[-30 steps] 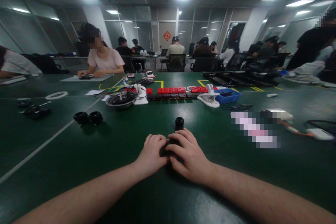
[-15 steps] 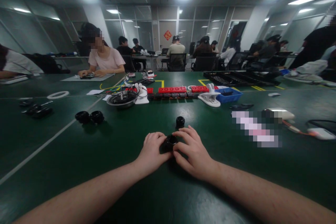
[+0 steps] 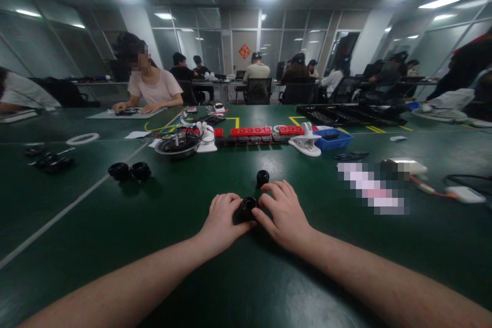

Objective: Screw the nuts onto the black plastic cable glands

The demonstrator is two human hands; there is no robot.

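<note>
A small round black part with a hollow, ring-like top (image 3: 249,205) stands on the green table between my hands. My left hand (image 3: 224,219) is wrapped around its left side, the thumb along the near side and the fingers along the far side. On the right, my right hand (image 3: 285,215) grips the rim with bent fingers and thumb. Just beyond my right fingertips stands another black round part (image 3: 263,178), touched by neither hand. Two similar black parts, a left one (image 3: 119,171) and a right one (image 3: 141,171), sit side by side farther left.
Across the table lie red socket blocks (image 3: 251,131), a metal bowl with black items (image 3: 177,152), a white clip stand (image 3: 305,144) and a blue bin (image 3: 333,139). Black pieces (image 3: 54,160) lie left, a white device with cables (image 3: 409,166) right. A person (image 3: 154,82) works opposite.
My right fingers have shifted slightly around the rim of the black part, and more of its top shows. My left hand stays in place. The view has turned slightly.
</note>
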